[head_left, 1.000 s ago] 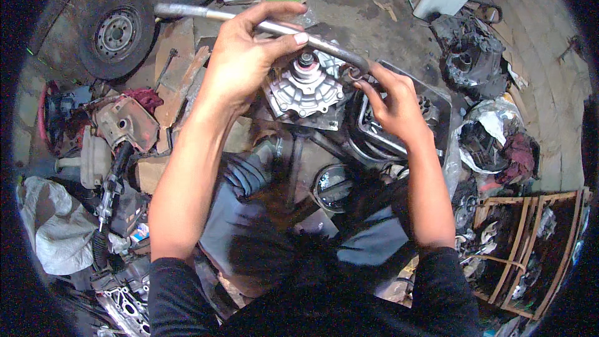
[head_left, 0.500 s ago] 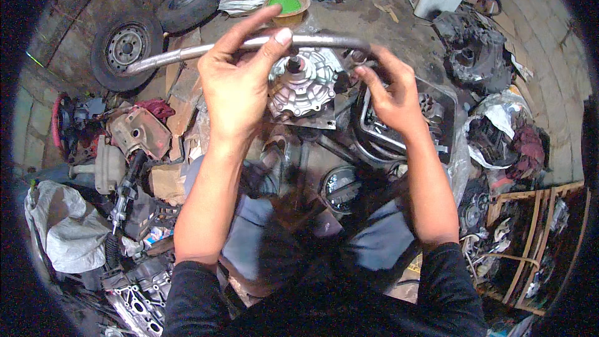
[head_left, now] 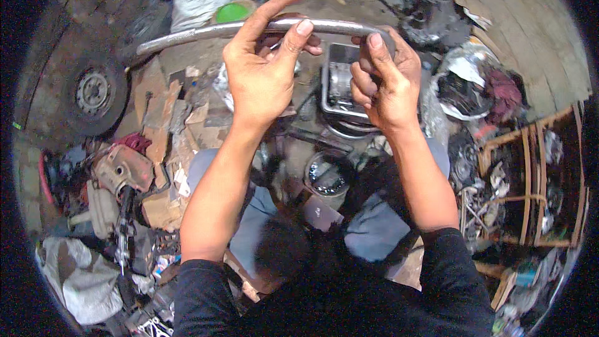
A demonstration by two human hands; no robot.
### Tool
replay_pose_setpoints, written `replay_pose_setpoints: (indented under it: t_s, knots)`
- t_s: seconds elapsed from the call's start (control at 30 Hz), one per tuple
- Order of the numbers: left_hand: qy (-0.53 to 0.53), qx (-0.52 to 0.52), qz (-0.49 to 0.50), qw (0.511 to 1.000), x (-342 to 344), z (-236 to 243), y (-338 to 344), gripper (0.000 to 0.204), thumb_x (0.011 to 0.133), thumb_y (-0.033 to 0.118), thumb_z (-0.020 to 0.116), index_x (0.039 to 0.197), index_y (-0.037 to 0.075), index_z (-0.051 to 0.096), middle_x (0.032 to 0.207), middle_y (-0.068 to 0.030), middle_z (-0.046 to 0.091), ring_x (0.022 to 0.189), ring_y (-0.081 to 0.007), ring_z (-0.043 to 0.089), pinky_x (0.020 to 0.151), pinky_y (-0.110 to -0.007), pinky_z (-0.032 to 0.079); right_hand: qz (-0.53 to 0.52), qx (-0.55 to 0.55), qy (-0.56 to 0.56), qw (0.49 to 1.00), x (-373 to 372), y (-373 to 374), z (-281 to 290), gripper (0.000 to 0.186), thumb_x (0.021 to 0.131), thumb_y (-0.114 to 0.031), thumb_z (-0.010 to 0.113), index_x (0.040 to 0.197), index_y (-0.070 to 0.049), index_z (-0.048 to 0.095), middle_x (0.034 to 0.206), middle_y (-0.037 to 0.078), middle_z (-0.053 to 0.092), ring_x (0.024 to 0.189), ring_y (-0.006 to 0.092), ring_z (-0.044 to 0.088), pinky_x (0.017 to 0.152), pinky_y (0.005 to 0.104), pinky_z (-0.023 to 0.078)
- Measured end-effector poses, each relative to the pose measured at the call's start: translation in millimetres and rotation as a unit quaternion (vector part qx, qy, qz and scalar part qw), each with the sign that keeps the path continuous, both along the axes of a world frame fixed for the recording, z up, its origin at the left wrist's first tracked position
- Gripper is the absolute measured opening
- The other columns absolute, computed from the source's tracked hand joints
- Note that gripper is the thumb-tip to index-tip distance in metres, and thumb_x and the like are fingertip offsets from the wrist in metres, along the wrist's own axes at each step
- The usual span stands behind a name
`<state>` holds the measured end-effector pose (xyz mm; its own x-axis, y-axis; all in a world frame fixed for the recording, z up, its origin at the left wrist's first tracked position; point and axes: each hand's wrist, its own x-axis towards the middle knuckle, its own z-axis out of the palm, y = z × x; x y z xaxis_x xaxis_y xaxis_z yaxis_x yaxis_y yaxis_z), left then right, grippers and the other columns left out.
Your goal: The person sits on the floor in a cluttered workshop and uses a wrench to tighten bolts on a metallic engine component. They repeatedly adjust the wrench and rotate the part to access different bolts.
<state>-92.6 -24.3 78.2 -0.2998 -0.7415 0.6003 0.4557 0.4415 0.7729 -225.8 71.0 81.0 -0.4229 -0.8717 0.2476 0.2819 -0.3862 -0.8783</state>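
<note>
"Where was the metal bar (head_left: 187, 35) when you checked from your end?"

"I had it up in the air, passing over the far edge of the black tray (head_left: 324, 84) and reaching well past it to the left. Its right end disappeared into the right hand (head_left: 392, 78)."

"And how did I have each hand?"

"The right was closed, fingers curled in, thumb pressed on top, just above the tray. The left hand (head_left: 261, 78), left of the tray, held the bar more loosely: thumb across it, index finger raised away, the others bent underneath."

"So how far along were we?"

"Getting hold of the bar was done, I judged; both hands had it. I saw nothing fitted to its free left end. The right end I couldn't tell, because my fingers covered it."

"Anything finished around the tray?"

"I couldn't confirm that. A metal part (head_left: 340, 81) sat inside it, partly behind the right hand. A shiny thing (head_left: 223, 87) showed left of the tray, too covered by the left hand for me to make out. A round black cover (head_left: 329, 175) lay on the near side of the tray, touched by neither hand. The wheel (head_left: 93, 92) was well apart, far to the tray's left."
</note>
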Motion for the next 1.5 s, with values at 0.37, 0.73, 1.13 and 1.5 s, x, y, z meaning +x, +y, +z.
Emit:
replay_pose_setpoints:
  t_s: [0.37, 0.73, 1.13, 1.5]
  knots:
    - [-0.001, -0.13, -0.164, 0.978, -36.3, 0.9, 34.0, 0.063, 0.094, 0.013, 0.065, 0.152, 0.015, 0.039, 0.131, -0.0122, 0.063, 0.103, -0.0135, 0.063, 0.088, -0.029, 0.053, -0.245, -0.061, 0.079, 0.964, -46.8, 150.3, 39.7, 0.026, 0.101, -0.032, 0.058, 0.095, -0.006, 0.055, 0.063, -0.003, 0.042, 0.043, 0.0062, 0.032, 0.036, 0.0239, 0.026]
    - [-0.206, -0.162, -0.191, 0.946, -115.7, -53.9, 90.9, 0.055, 0.093, 0.009, 0.064, 0.145, 0.014, 0.049, 0.121, -0.0119, 0.066, 0.096, -0.0163, 0.065, 0.087, -0.032, 0.052, -0.469, -0.126, -0.066, 0.872, -126.3, 265.6, -14.5, 0.017, 0.096, -0.025, 0.064, 0.107, -0.015, 0.056, 0.06, -0.005, 0.039, 0.043, 0.0091, 0.035, 0.036, 0.0273, 0.028]
    - [-0.421, -0.286, -0.297, 0.808, -167.5, -189.3, 152.7, 0.037, 0.094, 0.011, 0.061, 0.13, 0.001, 0.059, 0.119, -0.0206, 0.065, 0.112, -0.0338, 0.063, 0.097, -0.039, 0.046, -0.76, 0.275, -0.1, 0.58, -233.4, 345.9, -330.1, 0.041, 0.089, -0.031, 0.075, 0.108, 0.003, 0.062, 0.095, 0.014, 0.063, 0.092, 0.0267, 0.061, 0.086, 0.0386, 0.048]
    - [-0.475, -0.252, -0.294, 0.79, -223.0, -362.2, 267.7, 0.033, 0.093, 0.014, 0.062, 0.124, 0.003, 0.062, 0.121, -0.0217, 0.062, 0.115, -0.0403, 0.056, 0.102, -0.045, 0.041, -0.691, 0.245, -0.378, 0.566, -223.0, 394.3, -517.6, 0.034, 0.09, -0.033, 0.074, 0.107, -0.007, 0.06, 0.072, 0.001, 0.052, 0.053, 0.0138, 0.05, 0.037, 0.0309, 0.038]
